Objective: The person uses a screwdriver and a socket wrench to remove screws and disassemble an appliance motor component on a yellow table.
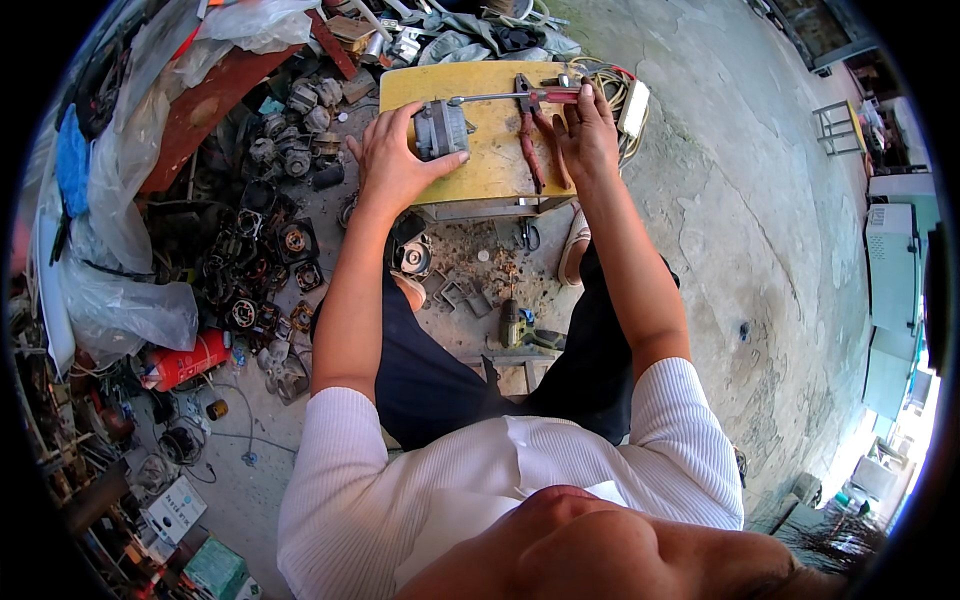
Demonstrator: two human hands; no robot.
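My left hand grips a grey metal housing at the left side of the yellow worktable, thumb along its lower edge. My right hand is closed on a screwdriver with a red handle, held level; its shaft points left and its tip reaches the top of the housing. Beneath the shaft, pliers with worn red handles lie on the table, partly beside my right hand. A small metal part at the table's upper right is too small to name.
A white power strip with coiled cables sits right of the table. A drill lies on the floor between my legs. Piles of motor parts, plastic sheeting and a red cylinder crowd the left. Pale green cabinets stand far right.
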